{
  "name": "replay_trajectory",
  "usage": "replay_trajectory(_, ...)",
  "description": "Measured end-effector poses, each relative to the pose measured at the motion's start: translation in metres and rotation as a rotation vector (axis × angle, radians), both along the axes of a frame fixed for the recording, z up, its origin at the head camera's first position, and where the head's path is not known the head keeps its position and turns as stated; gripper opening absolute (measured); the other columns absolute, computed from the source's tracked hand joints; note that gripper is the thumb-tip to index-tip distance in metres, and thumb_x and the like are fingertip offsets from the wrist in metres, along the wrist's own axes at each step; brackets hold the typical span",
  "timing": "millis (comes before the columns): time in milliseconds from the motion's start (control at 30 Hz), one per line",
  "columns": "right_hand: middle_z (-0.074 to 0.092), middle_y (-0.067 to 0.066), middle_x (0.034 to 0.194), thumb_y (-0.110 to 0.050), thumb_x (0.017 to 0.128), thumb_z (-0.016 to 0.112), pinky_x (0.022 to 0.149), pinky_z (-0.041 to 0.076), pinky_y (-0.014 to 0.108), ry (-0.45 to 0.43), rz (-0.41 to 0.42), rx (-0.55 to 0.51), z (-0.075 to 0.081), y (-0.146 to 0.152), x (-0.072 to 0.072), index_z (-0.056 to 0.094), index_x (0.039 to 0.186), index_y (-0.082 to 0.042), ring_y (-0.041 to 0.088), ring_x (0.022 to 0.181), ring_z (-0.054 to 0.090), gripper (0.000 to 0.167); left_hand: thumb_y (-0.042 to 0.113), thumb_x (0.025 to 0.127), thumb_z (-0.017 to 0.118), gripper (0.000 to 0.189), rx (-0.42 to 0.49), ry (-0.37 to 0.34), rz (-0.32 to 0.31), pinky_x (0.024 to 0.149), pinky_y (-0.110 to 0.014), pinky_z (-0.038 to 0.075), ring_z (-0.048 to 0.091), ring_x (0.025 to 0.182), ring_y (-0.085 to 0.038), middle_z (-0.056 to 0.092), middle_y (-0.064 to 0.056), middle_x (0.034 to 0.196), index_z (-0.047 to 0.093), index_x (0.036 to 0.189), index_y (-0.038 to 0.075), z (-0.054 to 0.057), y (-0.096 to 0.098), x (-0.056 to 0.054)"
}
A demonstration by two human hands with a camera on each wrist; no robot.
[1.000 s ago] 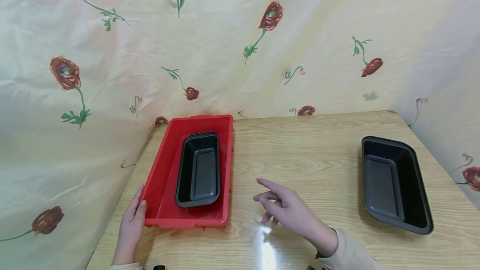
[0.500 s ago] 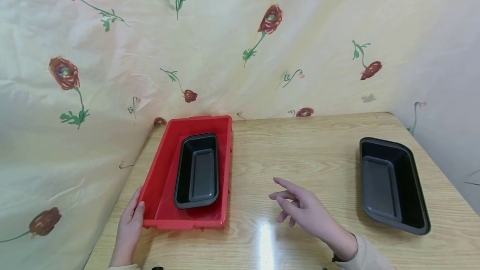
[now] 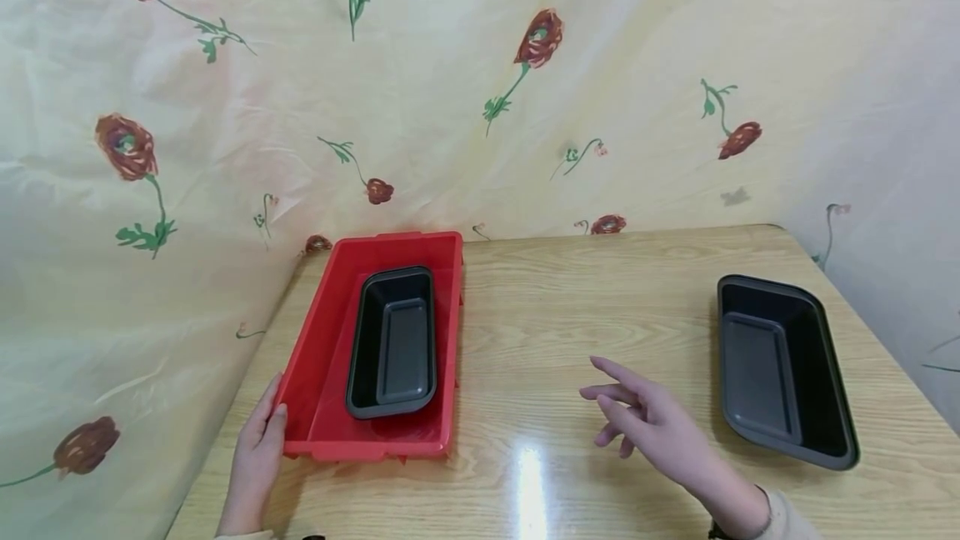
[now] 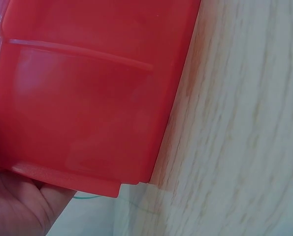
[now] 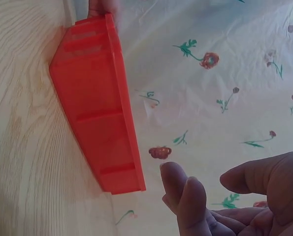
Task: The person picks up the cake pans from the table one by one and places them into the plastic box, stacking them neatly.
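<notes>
A red plastic tray (image 3: 326,407) lies on the left part of the table, with a dark loaf pan (image 3: 405,348) inside it. My left hand (image 3: 257,457) grips the tray's near left corner. In the left wrist view, its fingers lie under the rim. Over the table, right of the tray, my right hand (image 3: 660,423) hovers with loosely bent fingers and thumb apart, holding nothing. The right wrist view also shows that hand (image 5: 244,201) apart from the tray. To its right stands a second dark loaf pan (image 3: 757,373).
The wood-grain table (image 3: 540,315) shows bare surface between the tray and the right-hand pan. A flower-printed cloth (image 3: 435,90) hangs behind the table and along its sides. Glare marks the near middle.
My right hand has moved rightward, away from the tray and closer to the second loaf pan. The left hand keeps its grip on the tray's corner. Both pans stay put.
</notes>
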State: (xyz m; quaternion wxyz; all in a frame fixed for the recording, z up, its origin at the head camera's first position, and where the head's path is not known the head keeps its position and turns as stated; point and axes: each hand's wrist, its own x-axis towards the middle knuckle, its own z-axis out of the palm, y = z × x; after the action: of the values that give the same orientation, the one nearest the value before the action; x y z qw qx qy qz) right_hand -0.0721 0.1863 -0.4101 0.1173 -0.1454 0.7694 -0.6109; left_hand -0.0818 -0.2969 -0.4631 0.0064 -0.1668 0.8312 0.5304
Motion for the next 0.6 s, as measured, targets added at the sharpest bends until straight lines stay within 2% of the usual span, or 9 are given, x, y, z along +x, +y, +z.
replay_trajectory(300, 0.055, 0.03, 0.131, -0.017, 0.103, 0.05, 0.056, 0.055, 0.035, -0.046, -0.068, 0.054, -0.001, 0.021, 0.004, 0.023, 0.151, 0.006, 0.023, 0.075, 0.069, 0.06, 0.027, 0.107, 0.029, 0.054, -0.003, -0.005, 0.011, 0.106, -0.051, 0.035, 0.024, 0.142, -0.037, 0.015, -0.009, 0.162, 0.01, 0.158, 0.028, -0.001, 0.001, -0.002)
replay_trajectory(600, 0.055, 0.029, 0.131, -0.022, 0.102, 0.053, 0.059, 0.056, 0.035, -0.111, -0.151, 0.098, -0.006, 0.036, 0.011, 0.026, 0.152, 0.001, 0.028, 0.078, 0.069, 0.061, 0.026, 0.107, 0.03, 0.054, -0.006, -0.009, 0.015, 0.104, -0.05, 0.037, 0.025, 0.142, -0.037, 0.016, -0.009, 0.162, 0.01, 0.158, 0.028, 0.001, 0.002, -0.001)
